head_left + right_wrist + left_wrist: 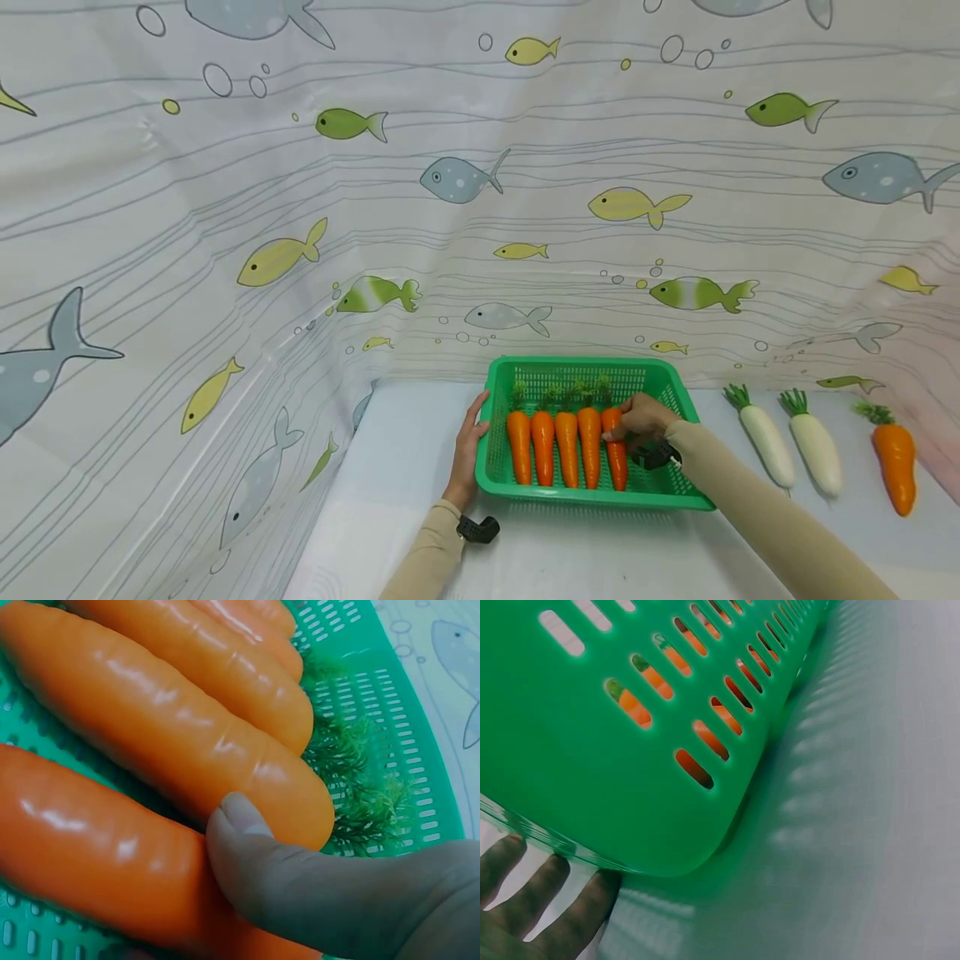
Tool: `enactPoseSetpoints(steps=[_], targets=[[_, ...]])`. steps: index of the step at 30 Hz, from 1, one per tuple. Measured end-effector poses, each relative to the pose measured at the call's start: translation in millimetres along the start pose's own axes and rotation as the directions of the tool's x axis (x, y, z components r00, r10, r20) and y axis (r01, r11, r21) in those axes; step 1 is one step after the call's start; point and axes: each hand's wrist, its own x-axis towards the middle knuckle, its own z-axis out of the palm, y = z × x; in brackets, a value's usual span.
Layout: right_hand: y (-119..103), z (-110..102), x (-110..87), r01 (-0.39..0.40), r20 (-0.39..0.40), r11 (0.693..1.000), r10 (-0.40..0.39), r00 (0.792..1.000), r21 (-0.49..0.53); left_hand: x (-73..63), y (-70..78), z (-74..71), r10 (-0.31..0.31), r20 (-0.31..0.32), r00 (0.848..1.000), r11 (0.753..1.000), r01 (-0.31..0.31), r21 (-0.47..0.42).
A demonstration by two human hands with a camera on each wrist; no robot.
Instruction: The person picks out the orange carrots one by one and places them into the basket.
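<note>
A green perforated basket stands on the table, holding several orange carrots side by side with their leafy tops toward the far wall. My right hand reaches into it and grips the rightmost carrot near its top. In the right wrist view, the thumb presses between this carrot and its neighbour; the other fingers are mostly hidden. Against the basket's left side rests my left hand. Its fairly straight fingers touch the basket's outer edge in the left wrist view.
Right of the basket, two white radishes with green tops lie on the white table. Farther right is another carrot. A fish-patterned sheet hangs behind and to the sides.
</note>
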Motion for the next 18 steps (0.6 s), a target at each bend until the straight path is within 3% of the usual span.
enactPoseSetpoints(steps=[8, 18], targets=[[1.3, -2.1, -2.0, -0.011, -0.006, 1.0, 0.011, 1.0, -0.004, -2.4, -1.1, 0.8, 0.006, 0.01, 1.0, 1.0, -0.006, -0.013], [-3.0, -5.6, -5.7, -0.047, -0.034, 0.995, 0.044, 0.998, -0.084, -1.0, 0.3, 0.6, 0.009, 0.001, 1.0, 1.0, -0.009, 0.0]])
